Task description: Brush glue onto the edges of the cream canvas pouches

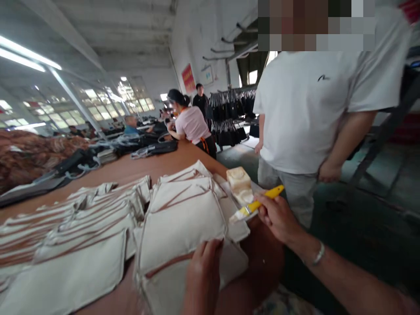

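My right hand (pixel 277 214) grips a paintbrush (pixel 268 193) by its yellow handle. White paste coats the bristles, which point left, close to the right edge of the stacked cream panels. Curled over the near right edge of a cream panel (pixel 183 225) is my left hand (pixel 205 267), fingers bent and pressed together. The panels overlap in a pile, with brown strips showing along some edges. Just beyond the brush stands a yellowed, block-like container (pixel 239 178), with white paste (pixel 244 196) at its near side.
More overlapping cream panels (pixel 82 262) cover the left of the brown table (pixel 187 153). Dark bags (pixel 154 149) and a brown heap (pixel 36 153) lie farther back. A person in a white shirt (pixel 305 113) stands at the right; another in pink (pixel 193 122) leans over the table.
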{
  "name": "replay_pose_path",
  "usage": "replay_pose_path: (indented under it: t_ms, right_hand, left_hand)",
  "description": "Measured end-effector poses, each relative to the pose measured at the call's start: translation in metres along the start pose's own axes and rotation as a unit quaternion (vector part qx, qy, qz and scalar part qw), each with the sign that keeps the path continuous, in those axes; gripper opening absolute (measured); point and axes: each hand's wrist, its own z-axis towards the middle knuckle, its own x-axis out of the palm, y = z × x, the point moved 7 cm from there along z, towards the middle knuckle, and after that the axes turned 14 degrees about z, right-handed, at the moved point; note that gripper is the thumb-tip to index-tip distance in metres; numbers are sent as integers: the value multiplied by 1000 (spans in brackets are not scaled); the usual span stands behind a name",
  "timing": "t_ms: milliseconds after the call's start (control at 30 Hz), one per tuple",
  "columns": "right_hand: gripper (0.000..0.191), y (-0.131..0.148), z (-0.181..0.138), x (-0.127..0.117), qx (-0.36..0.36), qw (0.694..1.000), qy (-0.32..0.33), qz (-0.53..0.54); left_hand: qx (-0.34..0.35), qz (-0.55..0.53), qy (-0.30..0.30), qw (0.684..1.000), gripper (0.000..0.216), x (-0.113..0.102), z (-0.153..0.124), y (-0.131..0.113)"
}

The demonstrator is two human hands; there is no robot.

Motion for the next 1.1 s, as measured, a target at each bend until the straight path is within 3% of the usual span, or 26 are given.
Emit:
replay_pose_path:
  t_ms: [67, 133, 300, 500, 567, 700, 867, 933, 1000, 1100]
  right_hand:
    - [36, 3, 0, 8, 13, 999, 34, 6]
    - [35, 5, -1, 18, 19, 998, 58, -4]
    - [32, 3, -15, 47, 18, 987, 144, -70]
    - [25, 10, -34, 68, 33, 922, 315, -221]
    - [24, 20, -31, 66, 19, 930, 304, -208]
    - [27, 25, -21, 58, -20, 964, 217, -154]
    - [30, 6, -40, 67, 48, 929, 301, -209]
    - [31, 13, -47, 60, 64, 938, 281, -193]
    - [33, 26, -51, 46, 59, 961, 227, -146]
    - [36, 40, -55, 16, 48, 989, 132, -52]
  left_hand:
    - [52, -6, -81, 995, 15, -2, -13, -9]
    - [86, -14, -122, 989, 12, -7, -24, -16]
    - [110, -25, -129, 985, 9, -15, -36, -21]
    - [114, -6, -130, 985, 3, -17, -33, -17]
    - [106, -5, -130, 986, 4, -19, -31, -15]
    - [113, -15, -120, 986, 2, -22, -28, -17]
    - [92, -16, -99, 991, 11, -19, -27, -8]
    - [44, -13, -80, 996, 14, -24, -24, 3]
    - [-8, -19, -43, 999, 18, -38, -18, 14]
    - [-49, -52, 35, 997, 36, -80, -3, 25]
